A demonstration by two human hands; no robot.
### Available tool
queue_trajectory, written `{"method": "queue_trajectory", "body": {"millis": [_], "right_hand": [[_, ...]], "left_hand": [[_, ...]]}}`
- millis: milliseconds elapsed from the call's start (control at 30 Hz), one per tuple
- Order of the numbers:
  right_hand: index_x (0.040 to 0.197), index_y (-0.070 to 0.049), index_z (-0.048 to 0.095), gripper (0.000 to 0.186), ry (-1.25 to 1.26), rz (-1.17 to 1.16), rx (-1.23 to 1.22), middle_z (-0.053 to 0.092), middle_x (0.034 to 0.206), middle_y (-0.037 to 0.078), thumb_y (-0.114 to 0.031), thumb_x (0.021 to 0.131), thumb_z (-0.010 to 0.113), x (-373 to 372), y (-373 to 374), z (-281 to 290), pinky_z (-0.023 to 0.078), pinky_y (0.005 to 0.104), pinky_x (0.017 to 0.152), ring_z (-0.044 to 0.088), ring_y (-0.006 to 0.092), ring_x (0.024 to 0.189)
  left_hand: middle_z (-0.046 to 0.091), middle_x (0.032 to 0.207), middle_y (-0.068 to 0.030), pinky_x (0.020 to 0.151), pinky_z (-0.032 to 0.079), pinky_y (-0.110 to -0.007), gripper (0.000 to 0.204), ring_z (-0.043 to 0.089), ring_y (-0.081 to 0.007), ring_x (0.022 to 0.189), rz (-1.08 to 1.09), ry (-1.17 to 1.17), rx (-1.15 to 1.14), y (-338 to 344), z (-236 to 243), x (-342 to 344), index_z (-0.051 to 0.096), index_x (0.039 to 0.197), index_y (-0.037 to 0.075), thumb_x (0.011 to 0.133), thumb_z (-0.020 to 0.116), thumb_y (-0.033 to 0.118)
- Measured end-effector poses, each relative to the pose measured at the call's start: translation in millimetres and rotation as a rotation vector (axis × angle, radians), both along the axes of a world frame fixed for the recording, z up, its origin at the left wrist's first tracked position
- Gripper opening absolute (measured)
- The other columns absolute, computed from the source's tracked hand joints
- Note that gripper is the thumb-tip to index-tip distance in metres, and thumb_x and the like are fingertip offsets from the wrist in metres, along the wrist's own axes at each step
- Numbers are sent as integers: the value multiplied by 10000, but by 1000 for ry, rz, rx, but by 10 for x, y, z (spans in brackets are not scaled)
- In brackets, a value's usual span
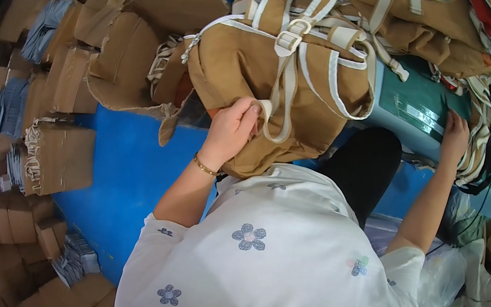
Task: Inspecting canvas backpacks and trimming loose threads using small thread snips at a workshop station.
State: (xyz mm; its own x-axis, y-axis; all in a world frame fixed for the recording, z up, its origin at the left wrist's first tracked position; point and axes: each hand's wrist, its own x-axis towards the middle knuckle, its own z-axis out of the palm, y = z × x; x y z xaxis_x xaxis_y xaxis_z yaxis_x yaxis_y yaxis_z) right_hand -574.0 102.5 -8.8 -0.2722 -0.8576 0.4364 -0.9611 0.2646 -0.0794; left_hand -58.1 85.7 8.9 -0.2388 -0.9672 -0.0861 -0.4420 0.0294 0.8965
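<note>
A brown canvas backpack (226, 68) with white edging lies in front of me, partly over my lap and against the table. Cream webbing straps run through a pale plastic buckle (291, 38) on it. My left hand (233, 129) is closed on the looped end of a cream webbing strap (280, 117), beside the bag's lower part. Out to the right, my right hand (456, 135) is over the green tabletop (400, 94), its fingers bent together at a small dark pointed tool (445, 104). The tool's kind is too small to make out.
More brown bags (415, 36) with cream straps are heaped at the far side of the table. An opened cardboard box (127, 53) stands to the left on the blue floor (122, 173). Stacked cartons (65, 152) line the left. Clear plastic sheeting (438, 290) lies at the right.
</note>
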Motion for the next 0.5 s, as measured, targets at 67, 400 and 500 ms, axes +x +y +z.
{"method": "queue_trajectory", "body": {"millis": [67, 400, 500], "right_hand": [[1043, -99, 626, 238, 0, -121, -185, 619, 958, 150, -257, 908, 511, 1, 52, -59, 468, 386, 762, 593, 327, 855], [1055, -64, 545, 323, -1562, 339, -288, 445, 868, -42, -80, 763, 681, 1638, 538, -45, 362, 176, 627, 424, 46, 682], [1174, -53, 540, 503, -1531, 695, 210, 453, 697, -62, -42, 699, 706, 2278, 539, 204, 343, 179, 614, 421, 33, 646]], "left_hand": [[603, 647, -93, 553, 457, -283, 249, 593, -178, 567, -27, 37, 66, -26, 60, -3, 577, 911, -1, 938, 432, 200], [616, 846, -105, 609, 493, -276, 298, 607, -177, 672, 53, 686, 530, -177, 228, 38, 563, 1026, -16, 876, 327, 89], [603, 913, -94, 653, 503, -288, 315, 608, -171, 718, -53, 664, 427, -195, 234, 20, 530, 1112, 2, 852, 352, 25]]}}
